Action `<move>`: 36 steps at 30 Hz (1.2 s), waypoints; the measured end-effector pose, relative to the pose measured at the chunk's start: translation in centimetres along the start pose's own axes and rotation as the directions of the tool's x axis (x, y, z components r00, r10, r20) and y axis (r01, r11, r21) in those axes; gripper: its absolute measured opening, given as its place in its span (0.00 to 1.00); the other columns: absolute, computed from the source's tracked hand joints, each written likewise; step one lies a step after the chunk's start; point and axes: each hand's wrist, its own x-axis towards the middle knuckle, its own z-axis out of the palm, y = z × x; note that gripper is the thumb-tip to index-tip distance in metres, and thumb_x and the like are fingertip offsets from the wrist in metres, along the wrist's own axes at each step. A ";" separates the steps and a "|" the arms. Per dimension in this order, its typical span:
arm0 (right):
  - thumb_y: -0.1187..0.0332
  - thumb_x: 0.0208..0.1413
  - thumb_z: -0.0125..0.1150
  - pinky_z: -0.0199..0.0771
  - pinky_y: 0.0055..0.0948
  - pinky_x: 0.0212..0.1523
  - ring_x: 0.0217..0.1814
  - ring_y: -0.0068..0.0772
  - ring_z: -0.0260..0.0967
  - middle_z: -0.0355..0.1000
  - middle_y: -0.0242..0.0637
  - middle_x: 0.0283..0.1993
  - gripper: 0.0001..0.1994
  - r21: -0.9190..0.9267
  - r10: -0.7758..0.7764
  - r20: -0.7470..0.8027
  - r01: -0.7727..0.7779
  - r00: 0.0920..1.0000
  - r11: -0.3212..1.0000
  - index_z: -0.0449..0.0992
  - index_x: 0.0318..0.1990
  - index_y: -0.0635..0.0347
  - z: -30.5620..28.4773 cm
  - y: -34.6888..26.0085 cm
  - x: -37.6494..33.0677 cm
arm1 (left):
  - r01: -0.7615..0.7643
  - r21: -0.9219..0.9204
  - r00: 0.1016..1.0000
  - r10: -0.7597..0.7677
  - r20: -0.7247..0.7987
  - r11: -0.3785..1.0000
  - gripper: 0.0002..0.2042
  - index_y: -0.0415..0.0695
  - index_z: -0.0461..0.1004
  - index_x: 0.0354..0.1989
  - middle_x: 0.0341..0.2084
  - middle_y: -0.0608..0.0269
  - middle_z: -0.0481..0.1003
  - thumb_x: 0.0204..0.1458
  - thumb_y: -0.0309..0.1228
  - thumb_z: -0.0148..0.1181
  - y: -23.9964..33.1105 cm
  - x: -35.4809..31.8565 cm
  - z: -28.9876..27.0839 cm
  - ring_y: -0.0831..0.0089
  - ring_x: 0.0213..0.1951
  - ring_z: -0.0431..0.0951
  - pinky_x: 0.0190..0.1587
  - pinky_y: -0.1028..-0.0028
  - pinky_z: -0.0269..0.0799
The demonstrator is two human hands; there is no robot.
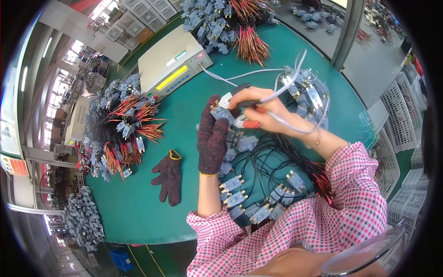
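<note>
Over the middle of the green table (129,210), well in from its near edge, a grey plug (222,113) with brass-coloured pins sits in the gloved left hand (212,144), whose fingers are closed around it. That forearm rises almost straight from the near edge, the hand upright with fingertips pointing toward the far edge. The bare right hand (267,109) meets it there, its forearm slanting in from the table's right side, wrist bent inward and fingers curled around a black-handled clip (240,91) and a red-handled clip (251,124), both with their heads at the plug. Pale leads (291,82) loop over this hand. Beneath the forearms, more plugs (261,213) with black wires spread to the near edge. Left of the hands lies a dark glove (169,179); beyond it stands a beige tester (171,57), with wired bundles (134,113) along the left edge and others (207,23) at the far edge.
</note>
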 end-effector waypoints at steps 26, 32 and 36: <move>0.84 0.39 0.48 0.69 0.27 0.36 0.35 0.34 0.71 0.74 0.39 0.38 0.18 -0.116 -0.091 0.025 0.093 0.996 0.989 0.76 0.40 0.62 -0.5 -0.5 0.4 | 0.018 -0.108 0.999 -0.022 -0.039 0.994 0.25 0.37 0.60 0.61 0.56 0.57 0.65 0.53 0.27 0.55 0.7 0.2 -0.1 0.66 0.55 0.68 0.55 0.69 0.65; 0.84 0.38 0.48 0.70 0.29 0.38 0.37 0.36 0.71 0.75 0.39 0.38 0.19 -0.102 -0.070 0.030 0.073 0.997 0.992 0.76 0.40 0.62 -0.6 -0.6 0.5 | 0.034 -0.176 0.999 -0.041 -0.032 0.984 0.26 0.37 0.60 0.61 0.56 0.56 0.64 0.53 0.28 0.57 0.8 0.1 0.1 0.66 0.53 0.69 0.54 0.69 0.65; 0.84 0.38 0.48 0.70 0.29 0.39 0.38 0.35 0.72 0.75 0.40 0.38 0.19 -0.084 -0.035 0.044 0.039 0.998 0.996 0.76 0.40 0.62 -0.8 -0.7 0.6 | 0.026 -0.188 0.999 -0.030 -0.020 0.982 0.26 0.37 0.60 0.61 0.56 0.56 0.65 0.53 0.28 0.57 0.5 0.2 0.0 0.66 0.53 0.69 0.54 0.69 0.65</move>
